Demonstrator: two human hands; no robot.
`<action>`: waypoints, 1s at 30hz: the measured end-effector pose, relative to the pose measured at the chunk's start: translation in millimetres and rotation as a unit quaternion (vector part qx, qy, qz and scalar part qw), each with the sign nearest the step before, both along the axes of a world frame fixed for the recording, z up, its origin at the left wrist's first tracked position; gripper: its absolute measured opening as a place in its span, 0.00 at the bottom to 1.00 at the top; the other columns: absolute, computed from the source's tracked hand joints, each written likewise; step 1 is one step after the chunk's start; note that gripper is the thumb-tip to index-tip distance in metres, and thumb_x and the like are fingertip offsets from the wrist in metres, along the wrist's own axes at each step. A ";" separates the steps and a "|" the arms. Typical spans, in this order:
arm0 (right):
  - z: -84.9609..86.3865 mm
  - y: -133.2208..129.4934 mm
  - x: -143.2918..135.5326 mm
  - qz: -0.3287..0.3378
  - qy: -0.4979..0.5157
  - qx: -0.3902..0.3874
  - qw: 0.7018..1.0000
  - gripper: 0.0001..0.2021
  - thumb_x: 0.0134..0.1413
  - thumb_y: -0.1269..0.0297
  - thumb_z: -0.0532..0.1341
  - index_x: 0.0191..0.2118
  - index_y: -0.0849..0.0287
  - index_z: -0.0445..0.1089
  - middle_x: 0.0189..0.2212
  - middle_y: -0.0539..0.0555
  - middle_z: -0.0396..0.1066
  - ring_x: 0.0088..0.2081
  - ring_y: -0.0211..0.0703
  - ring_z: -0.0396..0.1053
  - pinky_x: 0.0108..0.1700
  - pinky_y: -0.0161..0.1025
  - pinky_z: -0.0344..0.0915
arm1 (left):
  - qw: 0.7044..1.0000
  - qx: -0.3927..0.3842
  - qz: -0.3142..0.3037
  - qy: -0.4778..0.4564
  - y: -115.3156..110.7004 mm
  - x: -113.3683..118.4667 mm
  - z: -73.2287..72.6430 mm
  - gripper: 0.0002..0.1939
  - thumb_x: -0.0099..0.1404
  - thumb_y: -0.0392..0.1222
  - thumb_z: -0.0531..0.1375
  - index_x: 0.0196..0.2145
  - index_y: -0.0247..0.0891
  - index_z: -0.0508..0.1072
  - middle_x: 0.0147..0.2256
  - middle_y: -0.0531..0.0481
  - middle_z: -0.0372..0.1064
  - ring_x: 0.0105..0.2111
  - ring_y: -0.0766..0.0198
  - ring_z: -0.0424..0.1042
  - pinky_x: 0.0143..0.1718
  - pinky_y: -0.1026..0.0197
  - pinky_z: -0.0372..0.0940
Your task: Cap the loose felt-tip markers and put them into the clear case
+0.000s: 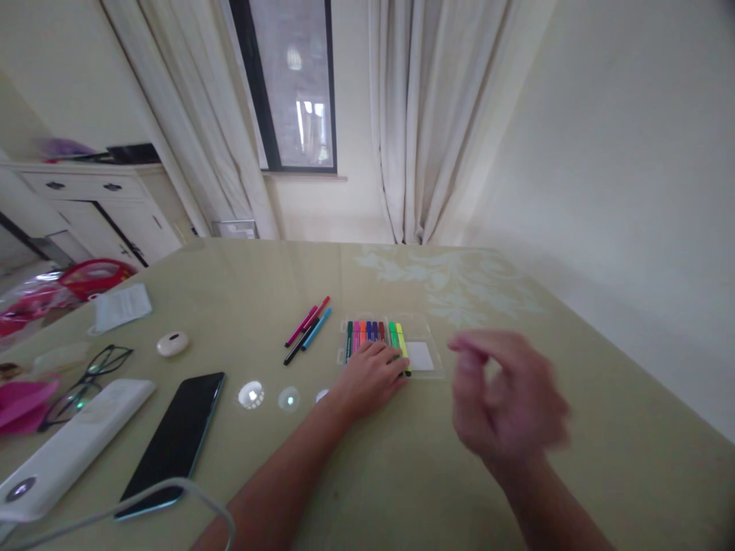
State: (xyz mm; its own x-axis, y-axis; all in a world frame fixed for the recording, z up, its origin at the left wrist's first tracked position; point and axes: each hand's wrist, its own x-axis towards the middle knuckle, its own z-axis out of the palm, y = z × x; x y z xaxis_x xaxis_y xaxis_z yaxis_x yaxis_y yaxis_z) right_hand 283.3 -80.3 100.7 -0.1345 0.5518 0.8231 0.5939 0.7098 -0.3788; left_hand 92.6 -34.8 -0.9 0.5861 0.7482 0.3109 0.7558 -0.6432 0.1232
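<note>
A clear plastic marker case (425, 357) lies on the olive tablecloth, holding several coloured markers (373, 332) side by side. My left hand (372, 376) rests flat on the near end of those markers, pressing on the case. My right hand (505, 398) hovers blurred above the table to the right of the case, fingers loosely curled, with nothing visible in it. Three loose markers (308, 327), pink, black and blue among them, lie just left of the case.
A black phone (178, 440), a white remote-like device (69, 448), glasses (86, 379) and a small white oval case (172, 343) lie at the left. A white cable (143, 497) curves along the near edge. Pink and red items sit at the far left. A wall stands to the right.
</note>
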 end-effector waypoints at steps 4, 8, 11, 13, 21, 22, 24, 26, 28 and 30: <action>-45.6 66.6 -6.0 -0.028 -0.093 -0.216 0.971 0.08 0.67 0.63 0.57 0.43 0.56 0.74 0.32 0.54 0.78 0.32 0.45 0.74 0.36 0.39 0.68 | 1.000 0.004 0.000 0.006 -0.3 0.3 1.6 0.11 0.73 0.46 0.60 0.51 0.43 0.75 0.50 0.46 0.76 0.50 0.52 0.72 0.53 0.48 0.64; -80.8 90.9 -3.7 -0.033 -0.133 -0.364 0.921 0.06 0.63 0.61 0.63 0.42 0.57 0.73 0.32 0.55 0.80 0.34 0.47 0.77 0.36 0.39 0.67 | 1.000 0.002 -0.003 -0.005 -0.6 0.0 2.2 0.12 0.73 0.46 0.60 0.51 0.42 0.74 0.50 0.45 0.76 0.51 0.52 0.73 0.53 0.48 0.65; -90.9 90.2 -5.0 0.002 -0.096 -0.397 0.913 0.05 0.61 0.65 0.65 0.42 0.57 0.73 0.33 0.54 0.80 0.34 0.46 0.78 0.37 0.38 0.68 | 1.000 0.001 0.001 -0.014 -0.2 -0.3 1.1 0.14 0.72 0.47 0.61 0.52 0.41 0.73 0.49 0.44 0.77 0.50 0.51 0.73 0.53 0.48 0.66; -93.8 90.6 -7.6 0.011 -0.068 -0.404 0.912 0.04 0.59 0.69 0.64 0.40 0.57 0.73 0.32 0.53 0.80 0.34 0.44 0.78 0.37 0.37 0.69 | 1.000 -0.001 0.003 -0.018 0.2 -0.5 0.5 0.14 0.72 0.46 0.62 0.52 0.41 0.73 0.49 0.44 0.77 0.50 0.51 0.74 0.54 0.49 0.66; -94.5 90.5 -14.3 -0.013 -0.007 -0.401 0.916 0.05 0.56 0.70 0.66 0.36 0.55 0.70 0.29 0.51 0.78 0.33 0.43 0.78 0.37 0.37 0.71 | 1.000 -0.010 0.013 0.001 -0.4 -0.6 6.5 0.13 0.69 0.45 0.66 0.50 0.40 0.74 0.47 0.46 0.79 0.48 0.52 0.76 0.51 0.52 0.67; -93.6 89.6 -14.8 -0.010 -0.001 -0.402 0.916 0.05 0.56 0.70 0.66 0.36 0.55 0.70 0.29 0.51 0.78 0.33 0.43 0.78 0.37 0.37 0.71 | 1.000 -0.011 0.013 0.002 -0.4 -0.6 7.3 0.13 0.69 0.45 0.66 0.50 0.40 0.74 0.47 0.47 0.79 0.48 0.52 0.76 0.51 0.52 0.67; -92.2 88.2 -15.9 -0.003 0.005 -0.406 0.914 0.06 0.56 0.71 0.66 0.36 0.55 0.69 0.29 0.51 0.78 0.32 0.43 0.78 0.36 0.37 0.71 | 1.000 -0.012 0.012 0.005 -0.3 -0.8 8.5 0.13 0.69 0.44 0.66 0.50 0.41 0.75 0.48 0.47 0.79 0.48 0.52 0.76 0.51 0.52 0.67; -91.9 87.6 -17.2 0.002 0.009 -0.409 0.912 0.07 0.55 0.72 0.66 0.37 0.56 0.69 0.31 0.51 0.79 0.33 0.43 0.79 0.36 0.36 0.70 | 1.000 -0.014 0.012 0.009 0.0 -1.1 9.2 0.14 0.69 0.44 0.66 0.50 0.41 0.75 0.47 0.47 0.79 0.48 0.52 0.76 0.50 0.51 0.68; -92.8 87.9 -18.5 0.005 0.019 -0.408 0.913 0.08 0.55 0.72 0.66 0.37 0.56 0.69 0.33 0.52 0.79 0.34 0.43 0.80 0.36 0.36 0.70 | 1.000 -0.016 0.012 0.011 0.2 -1.5 9.8 0.13 0.69 0.44 0.65 0.50 0.41 0.75 0.46 0.47 0.79 0.47 0.52 0.77 0.50 0.51 0.68; -95.0 89.2 -19.4 0.011 0.035 -0.413 0.910 0.08 0.54 0.73 0.66 0.37 0.56 0.68 0.34 0.52 0.79 0.34 0.43 0.80 0.35 0.35 0.70 | 1.000 -0.017 0.013 0.008 0.3 -2.0 10.3 0.13 0.69 0.44 0.65 0.50 0.41 0.76 0.46 0.47 0.80 0.47 0.52 0.77 0.50 0.51 0.68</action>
